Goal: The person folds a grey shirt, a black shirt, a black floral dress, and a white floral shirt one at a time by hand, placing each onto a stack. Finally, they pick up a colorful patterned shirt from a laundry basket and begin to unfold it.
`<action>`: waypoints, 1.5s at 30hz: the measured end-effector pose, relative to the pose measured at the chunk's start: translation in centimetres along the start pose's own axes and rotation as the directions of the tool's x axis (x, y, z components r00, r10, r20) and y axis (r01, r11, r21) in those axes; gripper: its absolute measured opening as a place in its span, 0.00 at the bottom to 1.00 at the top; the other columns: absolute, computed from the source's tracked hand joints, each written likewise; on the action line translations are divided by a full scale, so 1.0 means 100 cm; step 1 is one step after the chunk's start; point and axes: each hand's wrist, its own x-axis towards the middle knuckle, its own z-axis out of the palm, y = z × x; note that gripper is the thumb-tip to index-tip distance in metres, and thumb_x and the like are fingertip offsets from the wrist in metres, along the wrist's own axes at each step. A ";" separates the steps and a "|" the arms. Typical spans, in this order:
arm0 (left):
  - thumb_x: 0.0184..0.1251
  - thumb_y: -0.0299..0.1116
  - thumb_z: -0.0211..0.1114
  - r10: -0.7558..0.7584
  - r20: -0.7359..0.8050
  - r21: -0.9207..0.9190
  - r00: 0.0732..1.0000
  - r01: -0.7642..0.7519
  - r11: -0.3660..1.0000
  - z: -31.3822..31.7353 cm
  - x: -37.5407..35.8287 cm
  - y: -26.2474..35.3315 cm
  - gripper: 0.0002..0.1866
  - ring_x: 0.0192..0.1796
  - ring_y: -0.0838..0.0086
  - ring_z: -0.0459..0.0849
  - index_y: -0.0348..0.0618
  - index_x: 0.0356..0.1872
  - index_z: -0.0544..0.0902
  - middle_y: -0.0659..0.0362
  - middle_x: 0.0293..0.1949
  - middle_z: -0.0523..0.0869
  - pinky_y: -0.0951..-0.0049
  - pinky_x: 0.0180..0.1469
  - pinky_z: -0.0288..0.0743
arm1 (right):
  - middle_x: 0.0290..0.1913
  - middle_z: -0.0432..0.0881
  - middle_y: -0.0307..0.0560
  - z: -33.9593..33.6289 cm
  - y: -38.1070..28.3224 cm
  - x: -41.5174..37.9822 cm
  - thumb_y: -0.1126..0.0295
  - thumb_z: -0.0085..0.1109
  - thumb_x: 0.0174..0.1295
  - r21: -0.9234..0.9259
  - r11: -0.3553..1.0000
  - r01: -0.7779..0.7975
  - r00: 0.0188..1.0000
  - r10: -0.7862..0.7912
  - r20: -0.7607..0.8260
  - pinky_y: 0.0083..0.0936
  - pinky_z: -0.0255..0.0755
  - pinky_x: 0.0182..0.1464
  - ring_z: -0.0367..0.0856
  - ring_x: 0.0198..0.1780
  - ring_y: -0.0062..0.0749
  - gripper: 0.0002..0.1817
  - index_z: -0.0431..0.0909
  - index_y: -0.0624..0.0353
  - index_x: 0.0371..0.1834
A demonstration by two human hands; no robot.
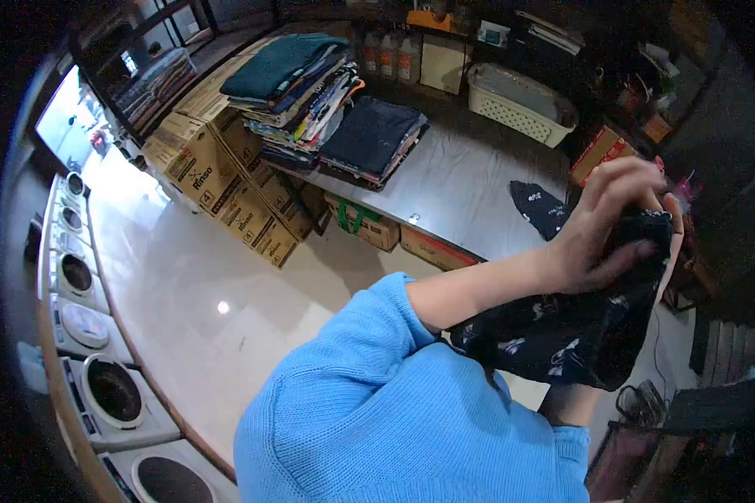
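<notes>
A black garment with a white print (562, 335) hangs folded between my hands at the right, above the floor and close to my body. My left hand (617, 218) reaches across from the left, its fingers curled at the garment's top edge and its thumb over the cloth; it is slightly blurred. My right hand (674, 243) is mostly hidden behind the garment, with fingers showing along its far right edge. On the table beyond my left wrist lies a smaller black cloth piece with white print (537, 207).
The grey wood-look table (453, 180) carries stacks of folded clothes (289, 105), a dark folded pile (373, 138) and a cream basket (520, 113). Rinso cartons (235, 184) stand at its left end. Front-loading machines (113, 390) line the left side. Dark bags and cables (646, 411) are at lower right.
</notes>
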 end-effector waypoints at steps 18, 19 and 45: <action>0.70 0.36 0.65 -0.523 0.402 -0.024 0.751 0.580 0.814 -0.036 0.033 -0.042 0.10 0.33 0.91 0.70 0.40 0.43 0.79 0.71 0.30 0.78 0.86 0.34 0.64 | 0.36 0.82 0.40 -0.186 0.145 -0.153 0.35 0.48 0.64 -0.218 0.438 -0.872 0.487 0.812 -0.321 0.27 0.70 0.48 0.78 0.39 0.26 0.34 0.79 0.58 0.50; 0.70 0.36 0.66 -0.500 0.411 -0.042 0.762 0.563 0.825 -0.037 0.036 -0.042 0.11 0.30 0.92 0.69 0.40 0.42 0.78 0.71 0.28 0.78 0.86 0.30 0.62 | 0.40 0.81 0.41 -0.172 0.149 -0.156 0.32 0.46 0.64 -0.200 0.368 -0.908 0.417 0.840 -0.347 0.33 0.69 0.52 0.78 0.45 0.28 0.37 0.79 0.58 0.50; 0.72 0.32 0.63 -0.492 0.115 0.002 0.863 0.495 0.869 -0.137 0.035 -0.006 0.10 0.38 0.90 0.72 0.42 0.45 0.72 0.69 0.33 0.75 0.85 0.39 0.68 | 0.31 0.74 0.31 -0.133 0.191 -0.145 0.71 0.62 0.63 -0.218 0.417 -0.882 0.378 0.904 0.198 0.14 0.65 0.29 0.71 0.28 0.16 0.13 0.75 0.56 0.50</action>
